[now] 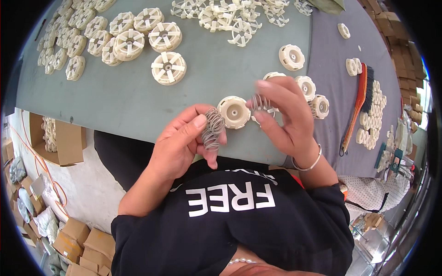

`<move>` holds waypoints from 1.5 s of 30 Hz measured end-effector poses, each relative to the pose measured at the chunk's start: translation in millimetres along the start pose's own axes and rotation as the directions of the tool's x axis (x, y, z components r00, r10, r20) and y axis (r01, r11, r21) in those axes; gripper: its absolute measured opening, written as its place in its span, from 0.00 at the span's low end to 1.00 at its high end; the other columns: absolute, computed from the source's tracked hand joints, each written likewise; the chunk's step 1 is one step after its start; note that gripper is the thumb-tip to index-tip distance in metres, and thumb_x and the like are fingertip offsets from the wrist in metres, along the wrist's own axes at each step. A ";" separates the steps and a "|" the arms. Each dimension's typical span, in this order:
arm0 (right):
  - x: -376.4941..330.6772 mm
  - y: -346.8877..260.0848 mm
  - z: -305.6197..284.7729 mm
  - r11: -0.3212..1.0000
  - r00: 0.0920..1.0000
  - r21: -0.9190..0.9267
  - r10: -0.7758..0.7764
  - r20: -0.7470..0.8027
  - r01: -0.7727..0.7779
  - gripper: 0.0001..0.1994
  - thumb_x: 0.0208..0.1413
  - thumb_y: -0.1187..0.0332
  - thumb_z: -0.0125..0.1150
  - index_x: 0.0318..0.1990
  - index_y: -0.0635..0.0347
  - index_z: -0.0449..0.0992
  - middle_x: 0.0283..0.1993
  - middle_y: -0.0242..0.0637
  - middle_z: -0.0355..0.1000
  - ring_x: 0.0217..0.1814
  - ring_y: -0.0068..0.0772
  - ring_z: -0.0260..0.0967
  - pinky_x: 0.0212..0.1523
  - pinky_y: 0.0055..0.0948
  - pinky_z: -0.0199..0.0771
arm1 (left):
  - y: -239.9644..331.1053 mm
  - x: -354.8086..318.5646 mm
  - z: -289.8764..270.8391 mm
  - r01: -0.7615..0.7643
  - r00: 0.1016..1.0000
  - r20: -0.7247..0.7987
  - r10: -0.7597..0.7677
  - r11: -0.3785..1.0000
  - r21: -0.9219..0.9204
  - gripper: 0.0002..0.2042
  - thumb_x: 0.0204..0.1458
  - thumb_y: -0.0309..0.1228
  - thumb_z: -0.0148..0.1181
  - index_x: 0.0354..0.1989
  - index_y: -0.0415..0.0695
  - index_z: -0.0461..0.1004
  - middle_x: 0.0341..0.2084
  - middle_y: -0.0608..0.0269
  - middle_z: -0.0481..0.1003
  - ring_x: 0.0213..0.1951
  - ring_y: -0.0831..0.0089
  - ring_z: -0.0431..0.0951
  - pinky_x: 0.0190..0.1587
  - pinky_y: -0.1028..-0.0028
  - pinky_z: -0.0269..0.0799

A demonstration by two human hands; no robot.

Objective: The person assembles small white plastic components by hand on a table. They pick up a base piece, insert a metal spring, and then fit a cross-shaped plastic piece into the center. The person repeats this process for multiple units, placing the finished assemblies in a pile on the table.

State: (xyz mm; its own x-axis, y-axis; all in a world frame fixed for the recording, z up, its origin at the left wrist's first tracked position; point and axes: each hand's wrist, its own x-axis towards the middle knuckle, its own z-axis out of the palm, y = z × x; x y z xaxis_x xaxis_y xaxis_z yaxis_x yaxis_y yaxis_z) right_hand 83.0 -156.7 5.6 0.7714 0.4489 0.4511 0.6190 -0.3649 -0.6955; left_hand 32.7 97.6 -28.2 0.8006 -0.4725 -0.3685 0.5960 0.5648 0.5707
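Observation:
My left hand (pixel 179 140) grips a bunch of metal coil springs (pixel 212 130) between thumb and fingers, just over the table's near edge. Close by, my right hand (pixel 287 115) pinches a coil spring (pixel 260 102) between thumb and fingertips; this hand is slightly blurred. Between the two hands a round cream plastic housing (pixel 234 112) lies on the table with its hollow side up. More such housings, among them one round housing (pixel 291 57), lie beyond and beside my right hand, which partly hides some of them.
Many assembled cream wheels (pixel 168 68) crowd the far left. Loose spoked plastic pieces (pixel 243 31) are heaped at the back. On the grey cloth at right lie a red-handled brush (pixel 361 108) and rows of small cream parts (pixel 371 117). An open carton (pixel 69 142) stands beyond the table's left edge.

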 end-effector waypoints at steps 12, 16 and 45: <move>-9.9 14.1 17.7 0.963 0.977 -0.256 -0.027 0.213 0.082 0.11 0.48 0.74 0.76 0.38 0.54 0.80 0.47 0.31 0.79 0.56 0.43 0.77 0.63 0.48 0.77 | -5.9 4.7 -13.9 -0.069 0.997 -0.037 0.073 0.993 0.100 0.19 0.70 0.40 0.57 0.59 0.37 0.73 0.44 0.55 0.79 0.40 0.69 0.84 0.34 0.70 0.88; -9.3 13.5 15.8 0.963 0.973 -0.259 -0.018 0.231 0.079 0.12 0.47 0.73 0.78 0.39 0.54 0.81 0.47 0.31 0.79 0.56 0.43 0.77 0.62 0.48 0.77 | -4.9 4.0 -12.1 -0.088 0.995 -0.019 0.093 0.979 0.185 0.18 0.71 0.36 0.58 0.62 0.37 0.73 0.45 0.56 0.79 0.40 0.70 0.83 0.36 0.70 0.87; -15.3 -4.6 8.0 0.886 0.959 0.370 0.246 0.139 -0.281 0.16 0.57 0.74 0.78 0.53 0.62 0.86 0.45 0.38 0.81 0.42 0.35 0.82 0.39 0.26 0.83 | -19.0 8.8 11.6 -0.417 0.892 0.079 0.444 0.745 0.520 0.16 0.62 0.21 0.72 0.56 0.39 0.74 0.49 0.61 0.78 0.47 0.75 0.85 0.44 0.76 0.86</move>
State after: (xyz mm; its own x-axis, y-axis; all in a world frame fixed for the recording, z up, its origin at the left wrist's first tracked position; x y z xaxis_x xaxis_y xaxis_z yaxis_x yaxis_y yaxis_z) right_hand 67.2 -155.3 -2.6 0.8720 0.4537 0.1836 0.2768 -0.1477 -0.9495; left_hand 27.7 74.9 -33.8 0.9744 -0.2241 -0.0174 0.0784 0.2664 0.9607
